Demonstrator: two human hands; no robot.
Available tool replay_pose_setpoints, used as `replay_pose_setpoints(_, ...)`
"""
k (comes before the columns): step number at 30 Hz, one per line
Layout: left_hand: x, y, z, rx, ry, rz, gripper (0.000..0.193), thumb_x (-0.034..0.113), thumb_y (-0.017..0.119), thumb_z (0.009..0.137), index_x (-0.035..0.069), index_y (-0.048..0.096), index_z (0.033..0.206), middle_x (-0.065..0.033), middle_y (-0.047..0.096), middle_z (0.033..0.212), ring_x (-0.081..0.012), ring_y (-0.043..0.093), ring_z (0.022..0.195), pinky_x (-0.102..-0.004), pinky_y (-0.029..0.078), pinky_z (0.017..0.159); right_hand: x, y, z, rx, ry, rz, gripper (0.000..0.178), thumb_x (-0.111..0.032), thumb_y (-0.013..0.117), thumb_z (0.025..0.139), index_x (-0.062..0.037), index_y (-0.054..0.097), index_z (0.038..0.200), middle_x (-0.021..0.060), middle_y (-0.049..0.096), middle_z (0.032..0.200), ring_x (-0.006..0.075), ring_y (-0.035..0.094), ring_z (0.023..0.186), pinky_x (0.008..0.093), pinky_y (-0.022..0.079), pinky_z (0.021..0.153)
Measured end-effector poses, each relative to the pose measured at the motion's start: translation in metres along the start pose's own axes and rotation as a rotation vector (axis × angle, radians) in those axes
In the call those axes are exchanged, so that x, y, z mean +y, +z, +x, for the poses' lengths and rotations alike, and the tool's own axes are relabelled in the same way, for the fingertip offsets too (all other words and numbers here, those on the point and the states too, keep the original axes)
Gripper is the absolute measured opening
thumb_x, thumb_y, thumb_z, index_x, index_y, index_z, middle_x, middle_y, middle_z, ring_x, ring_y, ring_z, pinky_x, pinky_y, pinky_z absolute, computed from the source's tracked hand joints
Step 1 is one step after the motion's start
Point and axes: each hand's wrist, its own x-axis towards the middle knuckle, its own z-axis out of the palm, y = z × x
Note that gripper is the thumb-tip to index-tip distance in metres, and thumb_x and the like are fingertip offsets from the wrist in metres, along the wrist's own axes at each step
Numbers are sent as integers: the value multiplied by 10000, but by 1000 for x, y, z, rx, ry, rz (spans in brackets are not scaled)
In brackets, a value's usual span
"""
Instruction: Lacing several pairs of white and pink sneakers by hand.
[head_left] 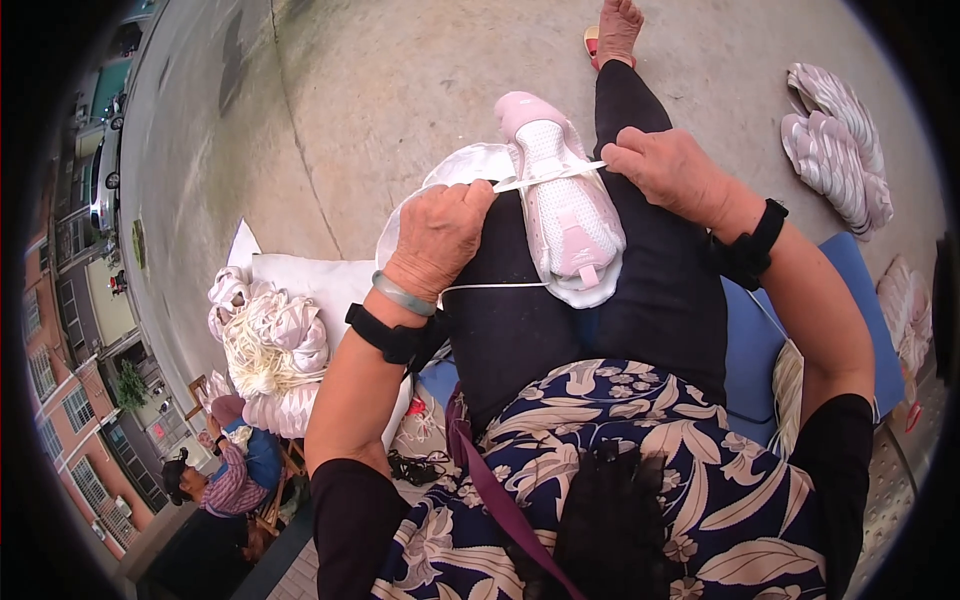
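Observation:
A pink and white shoe upper lies across my lap, its pink toe end pointing away and its heel toward me. A white shoelace stretches across the top of it, pulled tight between my two hands. My left hand is closed in a pinch on the lace at the shoe's left side. On the right side, my right hand pinches the other stretch of the lace. A thin white cord runs from near my left wrist to the shoe's heel part. White material shows behind my left hand.
To the left, pink and white shoe uppers and loose laces are heaped on a white surface. Stacked uppers lie on the concrete floor at far right. A bundle of laces hangs by a blue panel. Another person sits at lower left.

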Motion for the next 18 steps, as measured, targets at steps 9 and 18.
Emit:
replay_pose_setpoints(9,-108,-25,-104,80,-367,86,106,167,560,822,73,561,772,-127,539,683,-336,515,680,-408,420,606,26,-15,-58,29,235,122,83,-79,537,809,-79,512,889,105,521,753,324,537,672,392,426,566)
replay_pose_setpoints(18,-147,-101,-158,22,-534,84,102,137,553,825,38,566,802,-110,540,786,-302,510,796,-376,413,704,35,-73,-171,110,536,-11,83,-86,536,842,-24,521,894,160,527,776,348,536,723,378,429,624)
